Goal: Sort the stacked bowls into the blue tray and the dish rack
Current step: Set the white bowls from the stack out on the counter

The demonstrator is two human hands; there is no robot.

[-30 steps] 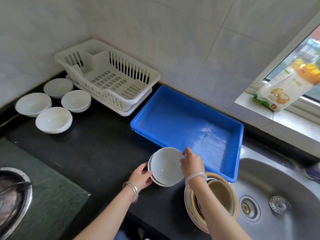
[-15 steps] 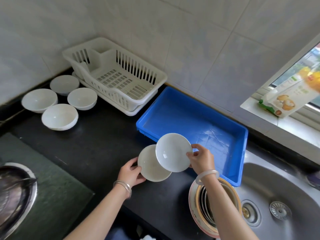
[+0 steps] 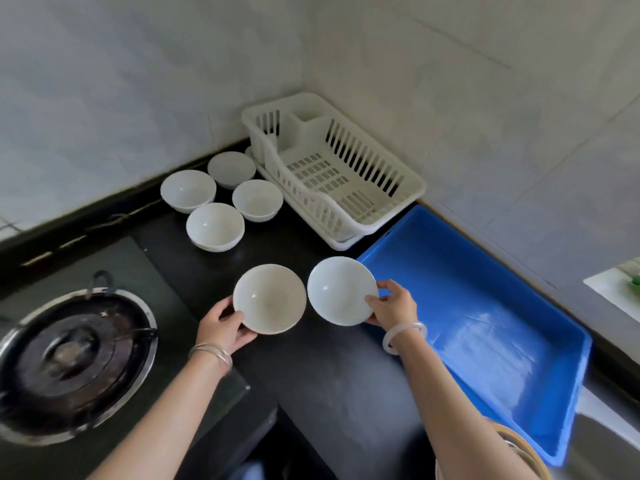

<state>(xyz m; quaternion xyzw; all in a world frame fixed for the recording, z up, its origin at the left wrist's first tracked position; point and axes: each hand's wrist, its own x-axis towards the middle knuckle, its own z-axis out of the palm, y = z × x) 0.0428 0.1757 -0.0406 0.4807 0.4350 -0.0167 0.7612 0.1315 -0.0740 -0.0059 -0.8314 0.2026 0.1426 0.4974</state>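
A: Which bowls are you holding?
B: Your left hand [image 3: 225, 329] grips the left white bowl [image 3: 269, 298], fingers curled on its rim, left of the blue tray [image 3: 485, 306]. Your right hand [image 3: 393, 306] pinches the right white bowl [image 3: 341, 289] at that tray's left corner.
A: And the dish rack [image 3: 332, 174]?
B: Just beyond the tray; four loose bowls [image 3: 215, 226] sit farther left.

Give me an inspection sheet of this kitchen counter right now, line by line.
Surface: black counter, bare in front.
Job's things: left bowl and right bowl held side by side; four more bowls beside the dish rack; rack and blue tray empty.
Clutter: nothing seen.
Hands: left hand grips left bowl; right hand grips right bowl.
Cables: nothing seen.
Surroundings: gas burner left, sink right, tiled walls.
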